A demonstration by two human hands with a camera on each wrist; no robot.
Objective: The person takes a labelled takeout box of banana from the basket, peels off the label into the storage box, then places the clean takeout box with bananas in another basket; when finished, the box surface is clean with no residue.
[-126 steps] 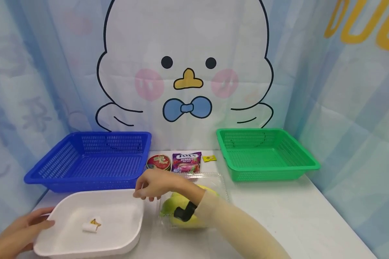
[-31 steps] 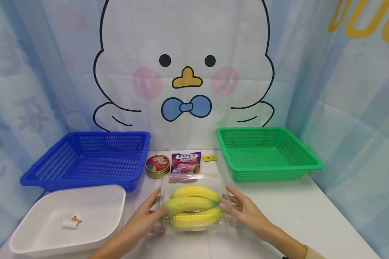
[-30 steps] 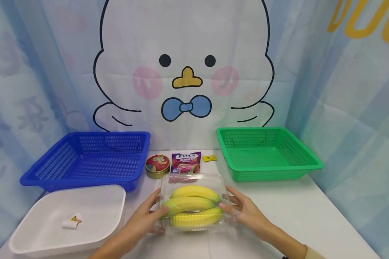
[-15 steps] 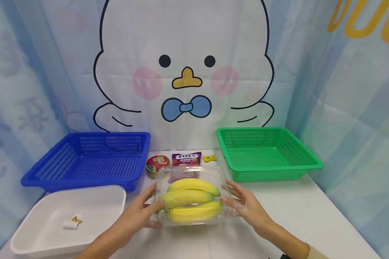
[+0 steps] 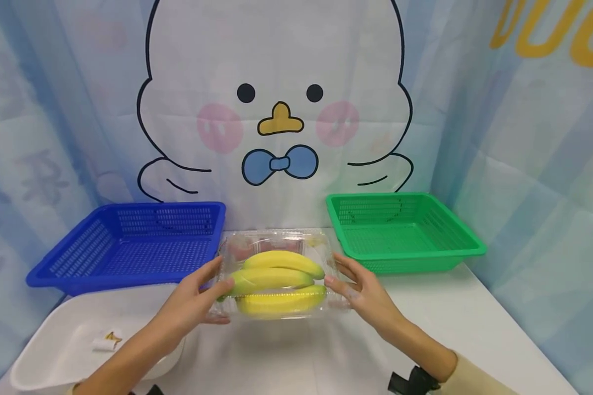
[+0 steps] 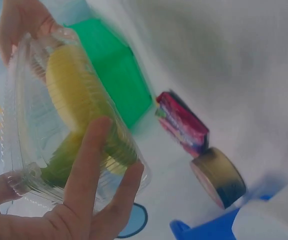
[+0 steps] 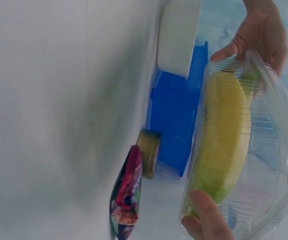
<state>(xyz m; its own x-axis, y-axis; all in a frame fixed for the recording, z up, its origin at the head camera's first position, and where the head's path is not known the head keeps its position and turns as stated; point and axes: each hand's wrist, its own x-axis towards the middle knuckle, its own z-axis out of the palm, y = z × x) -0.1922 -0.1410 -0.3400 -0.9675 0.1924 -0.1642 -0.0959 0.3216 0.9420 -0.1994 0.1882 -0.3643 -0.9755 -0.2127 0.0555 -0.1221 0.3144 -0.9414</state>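
Note:
A clear plastic clamshell box (image 5: pixel 281 316) with three yellow-green bananas (image 5: pixel 277 280) inside is in the middle of the head view, raised above the white table. My left hand (image 5: pixel 192 299) grips its left side, the thumb on the lid edge. On the opposite side my right hand (image 5: pixel 368 296) holds it, thumb also at the lid edge. The left wrist view shows fingers spread beneath the box wall (image 6: pixel 24 110). Through the lid, a purple candy bag and a round tin appear blurred; both wrist views show the candy bag (image 7: pixel 126 195) and tin (image 6: pixel 219 177) clearly apart from the box.
A blue mesh basket (image 5: pixel 128 280) stands at back left, a green one (image 5: pixel 410 260) at back right. At front left is a white tub (image 5: pixel 54 323) holding a small white roll with a banana picture (image 5: pixel 106 343), partly behind my left forearm. Printed curtains (image 5: pixel 514 164) enclose the table.
Earlier my left hand was at the white tub and my right above its rim. Both hands then took the box's sides, and have since lifted it up and away, slightly left.

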